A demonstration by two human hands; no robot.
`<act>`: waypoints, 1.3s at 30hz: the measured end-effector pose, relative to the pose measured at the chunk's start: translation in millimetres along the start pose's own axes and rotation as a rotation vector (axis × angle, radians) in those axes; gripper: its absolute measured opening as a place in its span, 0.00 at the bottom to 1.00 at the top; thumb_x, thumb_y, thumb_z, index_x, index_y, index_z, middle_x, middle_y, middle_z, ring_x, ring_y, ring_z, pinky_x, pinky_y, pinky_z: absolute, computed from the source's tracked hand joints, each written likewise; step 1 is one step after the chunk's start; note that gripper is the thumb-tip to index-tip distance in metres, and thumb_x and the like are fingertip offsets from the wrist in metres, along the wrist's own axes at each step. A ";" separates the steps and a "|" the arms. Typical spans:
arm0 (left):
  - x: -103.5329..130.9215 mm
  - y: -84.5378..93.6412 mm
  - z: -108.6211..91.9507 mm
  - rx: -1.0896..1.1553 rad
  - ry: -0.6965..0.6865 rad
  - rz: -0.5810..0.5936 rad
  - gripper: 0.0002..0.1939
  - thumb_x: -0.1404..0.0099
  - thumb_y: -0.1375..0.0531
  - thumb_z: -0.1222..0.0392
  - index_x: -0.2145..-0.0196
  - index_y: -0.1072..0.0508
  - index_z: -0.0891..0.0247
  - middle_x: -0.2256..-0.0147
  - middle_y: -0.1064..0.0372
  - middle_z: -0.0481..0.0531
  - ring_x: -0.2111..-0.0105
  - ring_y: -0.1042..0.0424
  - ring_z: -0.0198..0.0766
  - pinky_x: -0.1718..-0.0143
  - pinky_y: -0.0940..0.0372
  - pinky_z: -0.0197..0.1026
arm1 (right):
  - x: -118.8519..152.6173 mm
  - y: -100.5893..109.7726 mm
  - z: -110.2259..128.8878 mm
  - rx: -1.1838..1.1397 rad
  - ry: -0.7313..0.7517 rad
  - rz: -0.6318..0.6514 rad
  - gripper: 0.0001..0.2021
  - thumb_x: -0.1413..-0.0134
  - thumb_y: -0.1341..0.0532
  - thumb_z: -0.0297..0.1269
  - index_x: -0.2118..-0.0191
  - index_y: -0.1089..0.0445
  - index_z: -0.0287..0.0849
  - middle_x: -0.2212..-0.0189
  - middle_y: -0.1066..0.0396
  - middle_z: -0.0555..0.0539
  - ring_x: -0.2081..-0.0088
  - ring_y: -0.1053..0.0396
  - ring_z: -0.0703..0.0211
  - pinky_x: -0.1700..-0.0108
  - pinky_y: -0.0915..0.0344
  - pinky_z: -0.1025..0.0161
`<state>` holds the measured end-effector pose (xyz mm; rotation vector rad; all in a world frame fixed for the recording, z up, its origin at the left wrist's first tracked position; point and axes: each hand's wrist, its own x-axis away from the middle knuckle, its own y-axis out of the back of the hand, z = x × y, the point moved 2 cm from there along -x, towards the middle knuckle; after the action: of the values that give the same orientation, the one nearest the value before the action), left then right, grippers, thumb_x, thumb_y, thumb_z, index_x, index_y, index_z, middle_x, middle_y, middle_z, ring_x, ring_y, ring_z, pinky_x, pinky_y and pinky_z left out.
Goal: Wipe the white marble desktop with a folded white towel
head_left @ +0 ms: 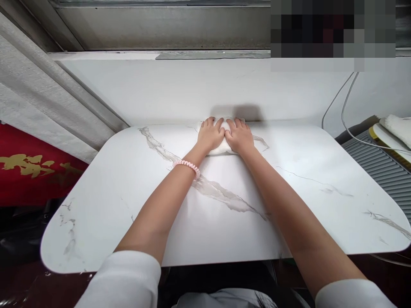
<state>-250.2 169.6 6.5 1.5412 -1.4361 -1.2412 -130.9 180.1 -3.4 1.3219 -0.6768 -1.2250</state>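
We see both bare hands laid on a folded white cloth (221,149) at the far edge of the worktop (109,188), close to the white wall (167,90). The left hand (211,136) lies palm down on the left part of the cloth, its fingers slightly parted and pointing away from us. The right hand (242,136) lies palm down on the right part in the same way, and the two thumbs meet, or nearly meet, in the middle. Neither hand is clenched around the cloth; both rest over the top of it, and we cannot see its far side clearly beyond the fingertips. Both arms reach straight out across the worktop from white sleeves (123,276), and a pink coiled hair tie (188,165) circles the left wrist.

The worktop is white with grey-brown marble veining and rounded corners. To our left we find a red panel (19,188) with gold lettering below a pale curtain (48,90); to our right, thin cables (344,102) hang against the wall near a grey ribbed object (382,164).
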 end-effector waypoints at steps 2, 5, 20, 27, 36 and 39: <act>3.0 -0.4 -0.8 -0.015 -0.006 -0.006 0.26 0.27 0.54 0.59 0.34 0.40 0.63 0.36 0.43 0.63 0.35 0.46 0.50 0.34 0.52 0.52 | 2.6 0.7 0.1 -0.011 0.004 -0.011 0.27 0.35 0.54 0.36 0.34 0.42 0.36 0.35 0.42 0.33 0.35 0.46 0.40 0.37 0.49 0.43; 14.3 1.8 -3.8 -0.049 0.007 -0.015 0.26 0.26 0.54 0.59 0.33 0.41 0.64 0.36 0.44 0.63 0.34 0.46 0.50 0.33 0.53 0.52 | 11.6 3.5 3.0 -0.014 0.012 0.005 0.28 0.35 0.55 0.36 0.32 0.43 0.35 0.33 0.44 0.33 0.33 0.48 0.41 0.36 0.51 0.43; 198.7 40.3 -9.7 -0.142 -0.007 0.052 0.27 0.26 0.55 0.58 0.34 0.42 0.70 0.35 0.45 0.69 0.33 0.48 0.55 0.33 0.52 0.57 | 177.8 35.2 79.6 0.056 0.125 0.066 0.28 0.32 0.55 0.39 0.31 0.45 0.32 0.32 0.47 0.30 0.31 0.50 0.37 0.34 0.50 0.40; 282.5 54.7 -6.7 -0.160 -0.021 -0.001 0.27 0.26 0.58 0.59 0.34 0.42 0.70 0.36 0.45 0.70 0.33 0.49 0.58 0.34 0.51 0.62 | 242.9 47.2 114.0 0.072 0.282 0.040 0.28 0.33 0.53 0.40 0.32 0.43 0.31 0.34 0.44 0.26 0.33 0.47 0.30 0.36 0.48 0.36; 226.0 60.4 42.1 -0.154 -0.036 0.044 0.26 0.27 0.57 0.60 0.35 0.42 0.67 0.38 0.43 0.68 0.35 0.46 0.54 0.35 0.50 0.61 | 181.1 27.6 135.4 0.086 0.265 0.077 0.29 0.33 0.54 0.39 0.31 0.45 0.32 0.34 0.44 0.28 0.35 0.46 0.29 0.36 0.51 0.36; 178.8 60.2 71.4 -0.122 -0.070 0.037 0.25 0.27 0.56 0.60 0.35 0.41 0.64 0.38 0.42 0.64 0.36 0.44 0.50 0.35 0.48 0.56 | 132.8 12.3 140.9 0.020 0.190 0.047 0.27 0.33 0.54 0.39 0.32 0.43 0.35 0.33 0.45 0.29 0.34 0.47 0.31 0.37 0.51 0.36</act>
<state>-349.0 -6.4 6.6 1.3961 -1.4002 -1.3469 -218.7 7.2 1.9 1.4112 -0.5821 -1.0416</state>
